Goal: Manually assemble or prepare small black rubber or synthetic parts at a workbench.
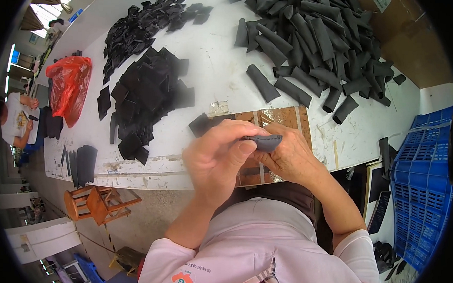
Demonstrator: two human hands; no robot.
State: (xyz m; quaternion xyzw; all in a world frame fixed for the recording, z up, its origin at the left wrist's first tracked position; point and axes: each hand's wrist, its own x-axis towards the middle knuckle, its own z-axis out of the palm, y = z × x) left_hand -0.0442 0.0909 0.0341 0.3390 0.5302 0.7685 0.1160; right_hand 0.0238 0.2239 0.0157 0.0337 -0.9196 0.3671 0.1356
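Note:
A short black sleeve-like piece with a stitched edge (267, 142) is held between my two hands over the near edge of the table. The thumb and fingers of my left hand (216, 153) pinch its left end. My right hand (291, 157) grips it from the right and below, its fingers partly hidden behind the piece. Under my hands lies a brown patterned board (283, 115) with tape strips. Beside my left fingers, a flat black square (199, 124) rests on the table.
A heap of black rolled tubes (311, 46) lies far right by a cardboard box (413, 43). Flat black pieces (147, 95) are heaped on the left, with smaller ones (135, 31) behind. Also around: a red plastic bag (71, 86), blue crate (421, 185), wooden stool (100, 204) and another person (18, 117).

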